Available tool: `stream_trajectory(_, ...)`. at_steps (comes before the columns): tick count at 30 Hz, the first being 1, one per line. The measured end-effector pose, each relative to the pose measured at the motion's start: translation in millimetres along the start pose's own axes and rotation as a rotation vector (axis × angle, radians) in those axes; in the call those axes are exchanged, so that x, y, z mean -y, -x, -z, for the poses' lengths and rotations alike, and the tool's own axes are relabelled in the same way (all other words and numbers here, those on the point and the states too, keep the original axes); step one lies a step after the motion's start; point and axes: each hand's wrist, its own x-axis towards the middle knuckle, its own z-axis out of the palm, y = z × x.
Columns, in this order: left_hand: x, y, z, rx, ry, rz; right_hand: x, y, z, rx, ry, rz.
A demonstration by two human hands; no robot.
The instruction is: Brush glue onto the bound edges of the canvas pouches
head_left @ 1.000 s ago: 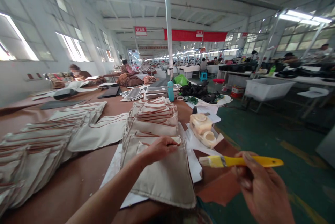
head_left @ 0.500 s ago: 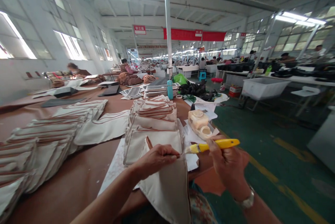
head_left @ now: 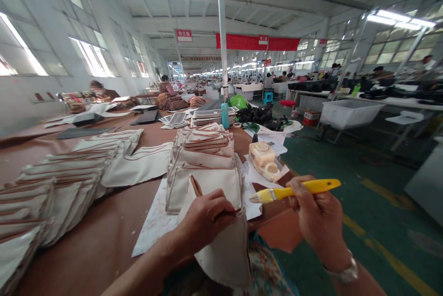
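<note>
My left hand is closed on a cream fabric piece with brown edging, which hangs over the table's near edge. In my right hand is a yellow-handled brush, its pale bristles pointing left, apart from the fabric. Just beyond lies a stack of similar cream pieces on white paper. An open glue-stained container sits on paper at the table's right side.
Overlapping cream pieces cover the left of the brown table. A blue bottle stands behind the stack, near black material. A person sits at the far left. A white bin stands right.
My right hand has moved right with the brush, whose bristles have come away from the fabric edge. My left hand has shifted slightly, still holding the piece.
</note>
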Motion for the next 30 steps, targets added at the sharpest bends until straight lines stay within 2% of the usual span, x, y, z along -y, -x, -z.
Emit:
stream_trajectory(2,-4,7,-2.5,-0.055,-0.171,-0.147,0,2,4,-0.007,-0.078,-0.065)
stream_trajectory(4,-8,13,-3.0,-0.082,-0.292,-0.239,5,7,2,-0.008,-0.144,-0.091)
stream_trajectory(7,-16,16,-0.4,-0.112,-0.402,-0.316,17,12,-3,0.105,-0.223,-0.097)
stream_trajectory(10,-18,18,1.8,-0.095,-0.456,-0.339,28,12,0,0.316,-0.184,-0.055)
stream_trajectory(11,-18,19,1.8,-0.08,-0.472,-0.341,30,11,2,0.349,-0.151,-0.042)
stream_trajectory(13,-16,20,0.6,-0.05,-0.499,-0.349,33,8,7,0.314,-0.088,-0.019)
stream_trajectory(16,-14,22,-1.8,-0.036,-0.526,-0.338,35,7,7,0.17,-0.042,0.005)
stream_trajectory(18,-13,23,-2.1,-0.028,-0.538,-0.322,35,10,3,0.212,-0.073,-0.003)
stream_trajectory(21,-13,23,0.8,0.035,-0.571,-0.299,33,16,2,0.371,-0.162,-0.047)
stream_trajectory(22,-14,20,2.9,0.066,-0.591,-0.284,31,16,4,0.363,-0.186,-0.075)
stream_trajectory(23,-15,16,5.7,0.094,-0.611,-0.265,30,16,8,0.308,-0.209,-0.111)
stream_trajectory(26,-28,-11,20.3,0.148,-0.619,-0.26,33,8,25,0.01,-0.316,-0.252)
stream_trajectory(28,-46,-38,37.0,0.139,-0.529,-0.329,42,0,35,-0.175,-0.418,-0.318)
stream_trajectory(30,-69,-66,60.1,0.12,-0.342,-0.44,53,-9,45,-0.308,-0.469,-0.313)
